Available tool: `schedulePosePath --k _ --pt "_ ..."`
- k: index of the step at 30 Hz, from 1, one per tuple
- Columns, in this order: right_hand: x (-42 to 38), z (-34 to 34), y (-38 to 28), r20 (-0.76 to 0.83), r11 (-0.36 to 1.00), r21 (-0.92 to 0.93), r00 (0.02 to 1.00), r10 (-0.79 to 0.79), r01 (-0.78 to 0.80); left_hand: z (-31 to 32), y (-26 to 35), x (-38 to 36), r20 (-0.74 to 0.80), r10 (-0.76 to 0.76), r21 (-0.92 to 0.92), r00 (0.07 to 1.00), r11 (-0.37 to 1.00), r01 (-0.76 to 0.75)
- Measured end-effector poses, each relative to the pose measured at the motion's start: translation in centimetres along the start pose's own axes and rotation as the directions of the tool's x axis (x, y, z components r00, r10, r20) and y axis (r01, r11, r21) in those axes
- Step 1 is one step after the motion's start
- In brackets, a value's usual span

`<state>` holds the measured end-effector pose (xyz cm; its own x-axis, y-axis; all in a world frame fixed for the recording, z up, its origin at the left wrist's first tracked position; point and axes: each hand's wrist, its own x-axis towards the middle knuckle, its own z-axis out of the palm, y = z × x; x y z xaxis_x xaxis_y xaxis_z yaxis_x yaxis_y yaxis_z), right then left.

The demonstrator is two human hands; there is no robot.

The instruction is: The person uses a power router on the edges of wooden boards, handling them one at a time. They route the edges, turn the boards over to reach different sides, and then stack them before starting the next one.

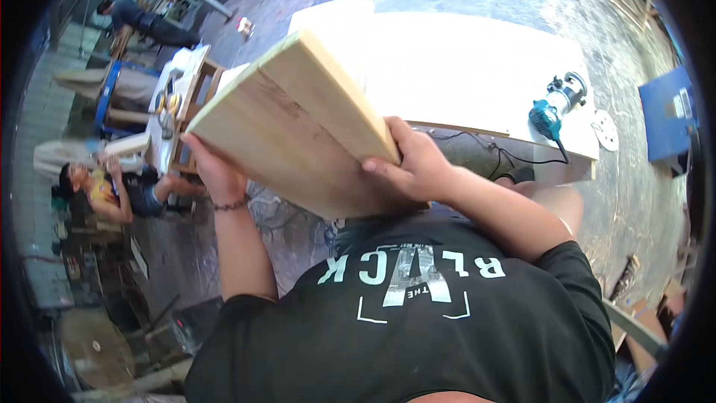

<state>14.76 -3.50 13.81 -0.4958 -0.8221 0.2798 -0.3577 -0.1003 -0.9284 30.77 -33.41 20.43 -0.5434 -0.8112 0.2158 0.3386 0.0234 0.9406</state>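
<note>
A thick pale wooden board (pixel 287 123) is held up in front of my chest, tilted, between both hands. My left hand (pixel 216 172) supports its left edge near the lower corner, with part of the fingers hidden behind the wood. On the opposite edge my right hand (pixel 414 160) grips the board, thumb on the near face and fingers around the side. Darker streaks of grain run across the board's face. Beyond it lies a white-topped worktable (pixel 462 67). A teal and black handheld router (pixel 556 108) rests at that table's right end, its cord hanging over the near edge.
A blue box (pixel 667 123) stands on the floor at right. To the left, a seated person (pixel 112 190) and another person bending over (pixel 145 22) are near a second bench (pixel 195 97) with tools. A round disc (pixel 605 130) sits by the table's right end.
</note>
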Motion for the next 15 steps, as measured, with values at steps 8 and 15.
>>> schedulePosePath --k 8,15 --pt "6.2 -0.3 -7.8 -0.141 0.968 0.019 0.960 -0.244 0.249 -3.5 2.9 2.0 0.002 0.118 0.174 0.993 0.978 -0.117" --pt "7.8 -0.3 -9.4 -0.155 0.871 -0.159 0.859 -0.487 0.465 -1.8 2.9 1.1 -0.031 0.097 0.078 0.995 0.993 -0.094"
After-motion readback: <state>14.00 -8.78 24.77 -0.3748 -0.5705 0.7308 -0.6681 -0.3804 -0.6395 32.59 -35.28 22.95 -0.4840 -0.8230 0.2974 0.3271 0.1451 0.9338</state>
